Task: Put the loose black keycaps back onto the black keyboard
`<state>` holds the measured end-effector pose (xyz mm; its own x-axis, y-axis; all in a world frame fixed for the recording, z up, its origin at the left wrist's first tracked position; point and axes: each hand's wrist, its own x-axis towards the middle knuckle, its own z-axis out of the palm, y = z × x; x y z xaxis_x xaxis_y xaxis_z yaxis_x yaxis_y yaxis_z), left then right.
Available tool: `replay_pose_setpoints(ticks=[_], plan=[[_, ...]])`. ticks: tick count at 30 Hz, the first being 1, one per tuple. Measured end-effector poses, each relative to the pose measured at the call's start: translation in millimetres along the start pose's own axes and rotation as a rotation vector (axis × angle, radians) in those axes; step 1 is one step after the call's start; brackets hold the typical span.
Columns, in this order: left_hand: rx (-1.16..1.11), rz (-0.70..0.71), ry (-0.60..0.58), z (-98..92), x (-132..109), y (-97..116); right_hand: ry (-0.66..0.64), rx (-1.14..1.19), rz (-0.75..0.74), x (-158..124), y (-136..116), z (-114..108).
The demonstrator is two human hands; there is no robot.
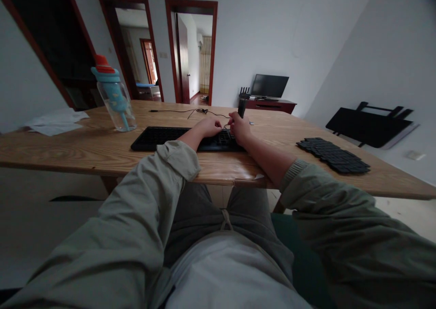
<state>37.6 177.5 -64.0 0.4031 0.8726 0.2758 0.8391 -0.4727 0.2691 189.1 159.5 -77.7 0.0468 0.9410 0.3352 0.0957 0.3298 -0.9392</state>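
A black keyboard [160,136] lies flat on the table, its keys stripped from at least part of its right half. My left hand [208,127] rests over the middle of the keyboard with its fingers curled down; whatever they hold, if anything, is hidden. Closed around an upright black-handled tool [242,108], my right hand [240,128] is above the keyboard's right end. The tool's lower end is hidden by the hand, so its kind cannot be made out. To the right, loose black keycaps [332,154] lie together in rows on the wood.
The wooden table [102,157] carries a clear bottle [117,100] with a red and blue lid at left, beside white paper sheets [57,120]. A black cable [177,111] runs behind the keyboard. A monitor [270,86] stands against the far wall.
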Motion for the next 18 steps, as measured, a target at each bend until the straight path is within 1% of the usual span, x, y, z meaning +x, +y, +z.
replay_pose_setpoints(ticks=[2,4,7,13,18], plan=[[0.014,-0.027,-0.021,0.8,0,-1,0.113,-0.01,-0.005,-1,-2,2],[0.012,-0.044,-0.05,1.6,1,-2,0.166,-0.087,-0.017,-1,-4,5],[0.012,-0.045,-0.066,2.3,1,-2,0.164,-0.185,-0.057,-1,-6,8],[0.036,-0.021,-0.051,4.2,2,-2,0.115,-0.267,-0.136,-1,-11,9],[0.051,-0.023,-0.062,4.2,3,-2,0.117,-0.347,-0.141,0,-12,9]])
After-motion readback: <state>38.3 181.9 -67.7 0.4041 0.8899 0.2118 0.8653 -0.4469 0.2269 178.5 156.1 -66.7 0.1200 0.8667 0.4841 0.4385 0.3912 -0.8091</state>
